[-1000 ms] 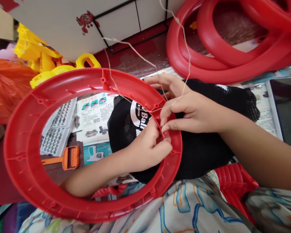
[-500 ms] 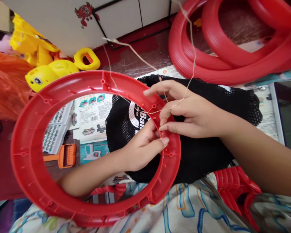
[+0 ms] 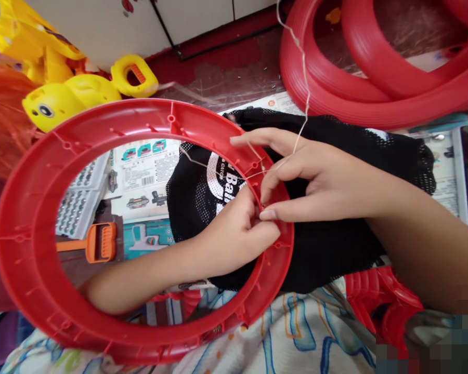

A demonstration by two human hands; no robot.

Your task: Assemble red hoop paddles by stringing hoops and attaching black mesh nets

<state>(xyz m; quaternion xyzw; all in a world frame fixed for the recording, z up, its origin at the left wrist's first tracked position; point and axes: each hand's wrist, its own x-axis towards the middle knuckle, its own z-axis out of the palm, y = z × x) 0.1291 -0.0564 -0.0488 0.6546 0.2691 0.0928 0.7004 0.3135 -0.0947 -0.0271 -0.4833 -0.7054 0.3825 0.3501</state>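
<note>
A big red plastic ring (image 3: 35, 218) rests on my lap, its ribbed inner face up. My left hand (image 3: 234, 236) reaches through the ring's opening and pinches its right inner edge, where black mesh netting (image 3: 335, 249) with white lettering meets the rim. My right hand (image 3: 315, 179) lies over the netting, its fingers pinched on a thin pale string (image 3: 304, 78) at the same spot. The string runs up out of view and also loops across the ring.
More red rings (image 3: 374, 67) are stacked at the upper right. Yellow plastic toys (image 3: 70, 93) and an orange bag (image 3: 3, 124) lie at the upper left. Printed toy cartons (image 3: 148, 171) and an orange plastic piece (image 3: 101, 241) show through the ring.
The view has tilted down a little and the ring has shifted left. The loose string loop above the ring has drawn in closer to my fingers. Both hands stay at the same spot on the rim.
</note>
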